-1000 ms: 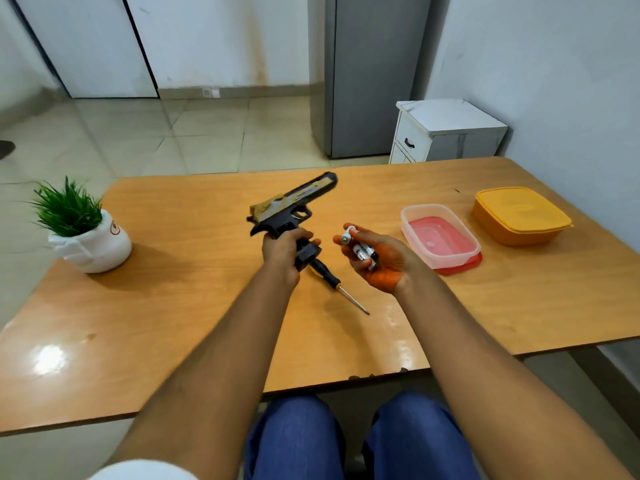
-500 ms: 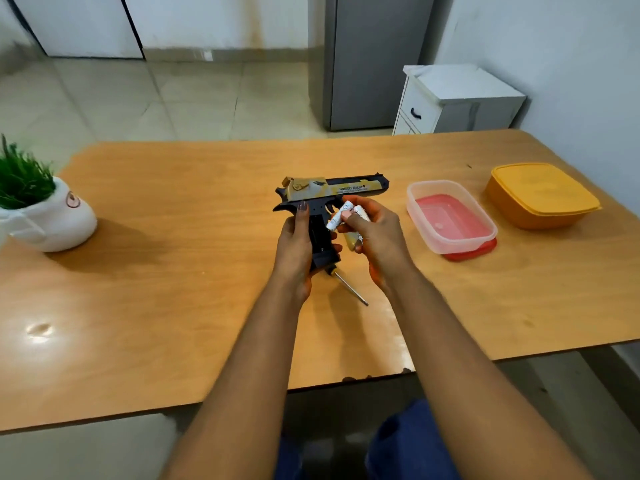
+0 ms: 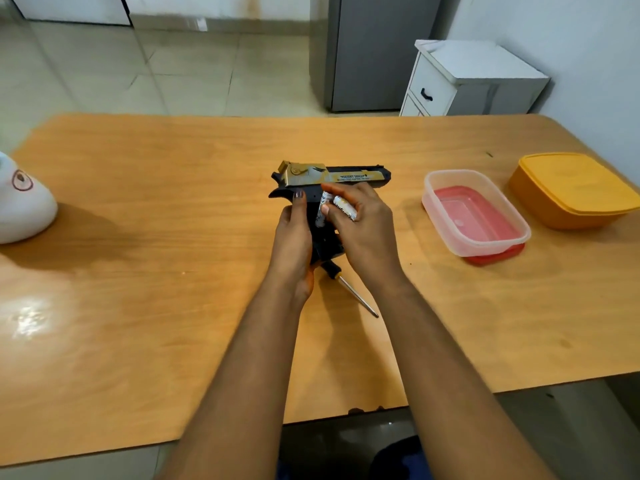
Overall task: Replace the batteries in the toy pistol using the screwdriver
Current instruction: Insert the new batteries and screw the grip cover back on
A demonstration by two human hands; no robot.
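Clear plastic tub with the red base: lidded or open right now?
Open. The clear plastic tub has no cover over its rim; you see straight down to its red bottom. It appears to sit on a red lid.

A big brown wooden table point(image 3: 145, 209) fills the room's middle, shiny where light hits its left side. Behind it lies a pale tiled floor point(image 3: 173, 64), with a tall grey metal cabinet point(image 3: 374, 53) and a small white drawer cabinet point(image 3: 474, 81) against the white wall point(image 3: 571, 46).
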